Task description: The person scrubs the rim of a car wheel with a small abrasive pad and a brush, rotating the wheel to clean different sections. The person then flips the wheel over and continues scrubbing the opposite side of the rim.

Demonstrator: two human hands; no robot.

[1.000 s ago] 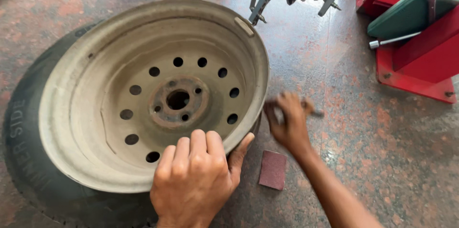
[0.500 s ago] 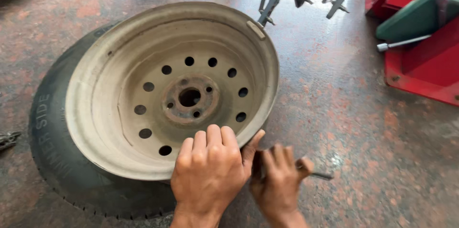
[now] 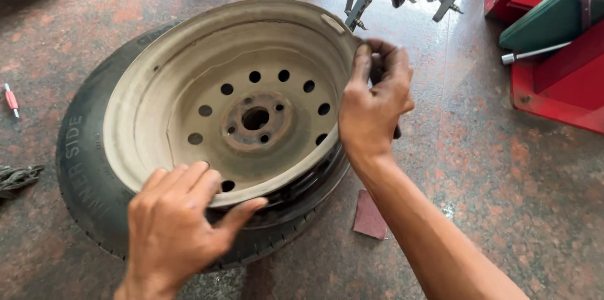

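Steel wheel rim (image 3: 239, 105), dusty cream, sits tilted inside a black tyre (image 3: 82, 174) lying on the speckled stone floor (image 3: 503, 212). Left hand (image 3: 173, 227) rests on the rim's near edge, fingers spread over the lip, thumb against the tyre bead. Right hand (image 3: 374, 101) grips the rim's far right edge, fingers curled around a small dark object; what it is cannot be told. Hands are well apart. A reddish sandpaper piece (image 3: 369, 215) lies just beside the tyre. Red machine base (image 3: 553, 67) stands at upper right

Mottled reddish stone floor (image 3: 516, 212) (sunlit glare at top), red machine (image 3: 560, 86) alongside.
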